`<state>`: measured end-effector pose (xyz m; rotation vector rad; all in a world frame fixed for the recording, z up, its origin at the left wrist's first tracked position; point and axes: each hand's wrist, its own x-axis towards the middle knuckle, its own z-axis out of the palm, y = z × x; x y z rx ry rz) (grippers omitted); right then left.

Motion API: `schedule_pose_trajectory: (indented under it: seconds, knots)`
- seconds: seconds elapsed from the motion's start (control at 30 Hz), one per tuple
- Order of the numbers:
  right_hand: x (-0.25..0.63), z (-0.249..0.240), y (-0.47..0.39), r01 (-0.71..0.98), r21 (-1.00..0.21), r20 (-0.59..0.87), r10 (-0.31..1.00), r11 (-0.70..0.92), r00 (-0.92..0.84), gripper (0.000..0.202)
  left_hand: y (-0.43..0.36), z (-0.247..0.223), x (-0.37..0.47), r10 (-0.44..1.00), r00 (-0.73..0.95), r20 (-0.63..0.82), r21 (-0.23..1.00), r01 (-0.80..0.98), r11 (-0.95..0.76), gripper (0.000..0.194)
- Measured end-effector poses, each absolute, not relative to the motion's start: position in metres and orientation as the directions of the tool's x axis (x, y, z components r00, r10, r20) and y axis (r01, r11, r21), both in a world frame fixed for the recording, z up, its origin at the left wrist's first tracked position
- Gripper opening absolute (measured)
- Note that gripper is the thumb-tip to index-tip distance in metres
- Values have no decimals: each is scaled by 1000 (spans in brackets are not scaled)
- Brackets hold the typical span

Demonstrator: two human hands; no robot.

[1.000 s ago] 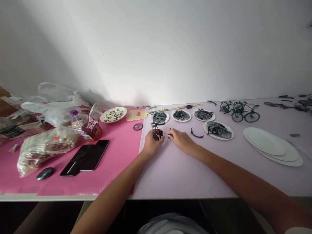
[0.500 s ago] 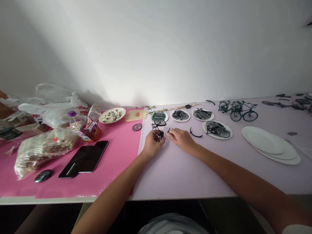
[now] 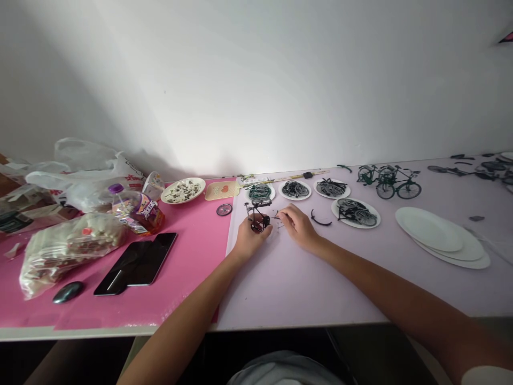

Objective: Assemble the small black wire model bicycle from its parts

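Observation:
A small black model bicycle (image 3: 262,203), with one wheel showing at its top, is gripped in the fingers of my left hand (image 3: 247,241). Just right of it, my right hand (image 3: 300,227) has thumb and forefinger pinched together; whatever they hold is too small to make out. Tiny thin bits lie on the table beneath these fingertips. A curved black piece (image 3: 320,219) rests to the right of that hand. Beyond the bicycle stands a plate (image 3: 273,193) of green and dark bicycle parts. On the pink mat a loose spoked wheel (image 3: 224,209) lies flat.
Further plates of dark parts (image 3: 295,189) line the back. Green model bicycles (image 3: 397,183) stand at the right, behind stacked white plates (image 3: 428,229). Leftward are a bowl of pale pieces (image 3: 183,191), a bottle (image 3: 138,211), phones (image 3: 136,264) and plastic bags (image 3: 86,182).
My right hand has drawn slightly up and its fingers have curled differently. The bicycle in my left hand has turned a little. The whole view has shifted slightly.

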<state>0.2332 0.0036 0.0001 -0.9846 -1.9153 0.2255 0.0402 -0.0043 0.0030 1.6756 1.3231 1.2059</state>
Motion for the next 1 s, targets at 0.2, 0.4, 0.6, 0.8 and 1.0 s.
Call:
schedule_pose_trajectory:
  seconds: [0.2,0.4,0.6,0.8,1.0]
  knots:
    - [229,-9,8,422,-655,605,769,627,-206,22,-11,9,43,951,155,267,896,323,-305,27]
    - [228,-13,10,348,-772,508,846,532,-165,28,-14,13,43,938,192,289,883,325,-339,24]
    - [229,-14,10,262,-867,392,905,423,-164,34,-15,13,43,934,193,302,878,325,-351,26]
    - [230,-19,15,175,-913,333,921,369,-204,38,-14,9,43,914,220,341,859,322,-398,27]
    - [232,-20,17,172,-915,325,919,365,-222,35,-13,7,42,898,249,362,844,322,-429,25]
